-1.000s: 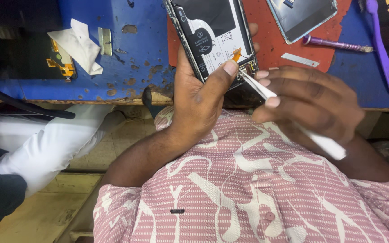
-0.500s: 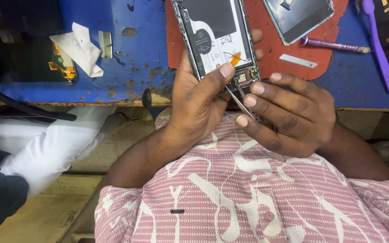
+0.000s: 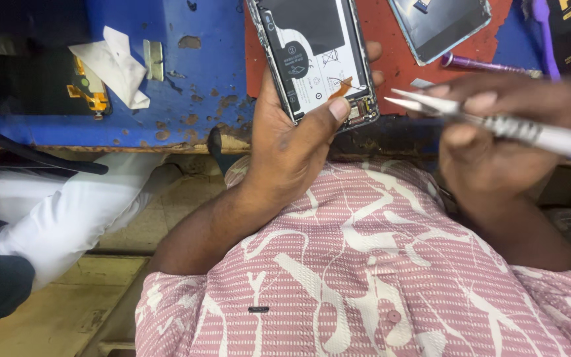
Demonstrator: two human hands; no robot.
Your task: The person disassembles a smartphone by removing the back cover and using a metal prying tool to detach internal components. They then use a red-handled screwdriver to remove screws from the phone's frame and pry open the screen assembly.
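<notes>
Blue bench (image 3: 166,79) fills the upper frame, red mat (image 3: 391,59) on it; top centre, the left hand (image 3: 285,152) is wrapped round an opened phone (image 3: 315,56) – light, stiff, fragile inside, best held by its rims; the right hand (image 3: 497,145) pinches tweezers (image 3: 490,119) just beside it – free room lies rightward.

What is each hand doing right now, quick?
Left hand: closed around the opened phone, thumb on its lower edge.
Right hand: closed on the tweezers, tips just off the phone.
</notes>
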